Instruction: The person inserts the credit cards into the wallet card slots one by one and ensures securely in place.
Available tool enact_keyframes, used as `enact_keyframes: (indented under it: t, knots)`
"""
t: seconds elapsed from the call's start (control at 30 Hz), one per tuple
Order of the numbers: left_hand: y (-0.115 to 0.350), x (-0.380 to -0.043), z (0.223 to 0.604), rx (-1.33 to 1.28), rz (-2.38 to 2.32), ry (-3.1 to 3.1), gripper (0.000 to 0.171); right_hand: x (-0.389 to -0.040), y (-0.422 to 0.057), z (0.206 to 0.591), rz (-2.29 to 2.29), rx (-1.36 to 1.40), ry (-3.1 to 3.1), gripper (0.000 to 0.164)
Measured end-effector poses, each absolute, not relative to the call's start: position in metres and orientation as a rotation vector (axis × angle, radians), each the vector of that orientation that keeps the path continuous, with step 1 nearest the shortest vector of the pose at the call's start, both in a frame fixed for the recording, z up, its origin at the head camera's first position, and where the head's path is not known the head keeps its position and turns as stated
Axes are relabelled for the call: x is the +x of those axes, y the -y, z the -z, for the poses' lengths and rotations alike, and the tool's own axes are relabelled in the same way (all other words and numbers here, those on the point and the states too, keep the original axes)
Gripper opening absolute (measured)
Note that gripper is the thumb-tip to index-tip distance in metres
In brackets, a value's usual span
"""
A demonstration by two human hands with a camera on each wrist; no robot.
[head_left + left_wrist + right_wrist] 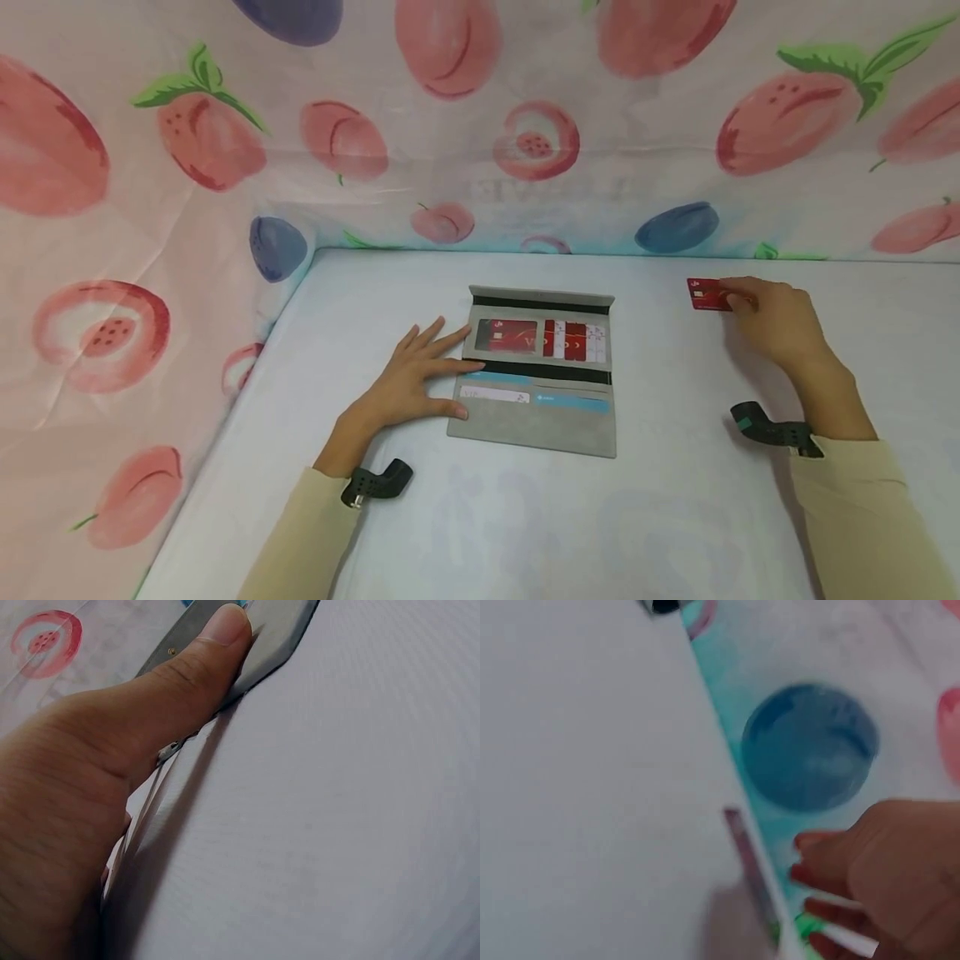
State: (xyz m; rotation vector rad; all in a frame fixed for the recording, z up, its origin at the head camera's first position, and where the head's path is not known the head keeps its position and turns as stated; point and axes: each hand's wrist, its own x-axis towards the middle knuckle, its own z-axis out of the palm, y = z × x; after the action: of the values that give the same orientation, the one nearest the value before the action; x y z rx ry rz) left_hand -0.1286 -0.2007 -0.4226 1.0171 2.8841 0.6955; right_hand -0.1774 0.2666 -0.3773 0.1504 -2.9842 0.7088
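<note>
A grey card wallet lies unfolded on the white table. My left hand has its fingers spread along the wallet's left edge, and the thumb presses on its lower panel. Red cards show in the upper panel, with a row of red and white card edges beside them. White and blue cards sit in the lower slots. Off to the right, my right hand pinches a red card by its right end. The right wrist view is blurred; a thin reddish strip shows near the fingers.
The white table ends at the back against a peach-printed cloth, which also rises along the left side. A black band with a camera sits on each wrist, the left one low over the table.
</note>
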Motion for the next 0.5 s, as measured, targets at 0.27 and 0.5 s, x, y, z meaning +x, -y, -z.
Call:
enact_keyframes:
  t: [0.27,0.5]
  knots:
    - [0.200,-0.128,0.424,1.017,-0.690,-2.883,0.063,-0.188,-0.288,0.404,-0.892,0.072,2.896,0.038]
    - [0.201,-0.129,0.422,1.008,-0.683,-2.885,0.064,-0.195,-0.289,0.408,-0.857,0.084,2.903,0.039]
